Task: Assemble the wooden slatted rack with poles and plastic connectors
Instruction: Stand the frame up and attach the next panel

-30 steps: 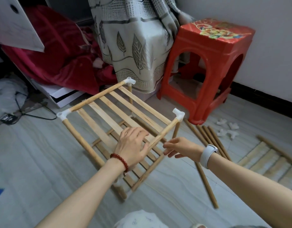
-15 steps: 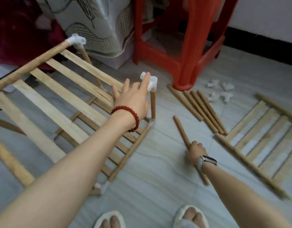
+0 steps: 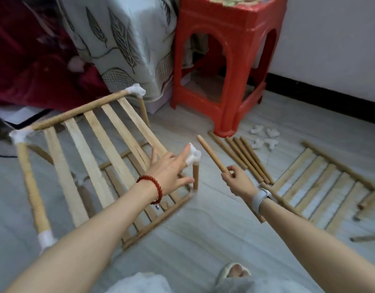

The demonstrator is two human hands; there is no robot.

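Note:
A two-tier wooden slatted rack (image 3: 93, 149) stands on the floor at the left, with white plastic connectors at its corners. My left hand (image 3: 169, 170) lies with straight fingers on the near right corner, touching the white connector (image 3: 194, 157) there. My right hand (image 3: 238, 180) grips a loose wooden pole (image 3: 212, 154), lifted off the floor and pointing up and left toward that connector. Several more poles (image 3: 243, 157) lie on the floor to the right of it. Loose white connectors (image 3: 265, 137) sit past them. A spare slatted panel (image 3: 322, 187) lies flat at the right.
A red plastic stool (image 3: 229, 60) stands just behind the poles. A patterned cloth (image 3: 119, 39) hangs behind the rack, with red fabric (image 3: 30, 66) at the far left. A white wall with a black skirting (image 3: 322, 102) runs along the right. My slippered foot (image 3: 235, 270) shows at the bottom.
My right hand went down to the floor, took hold of a pole and lifted it toward the corner connector. My left hand moved from the rack's slats to that corner.

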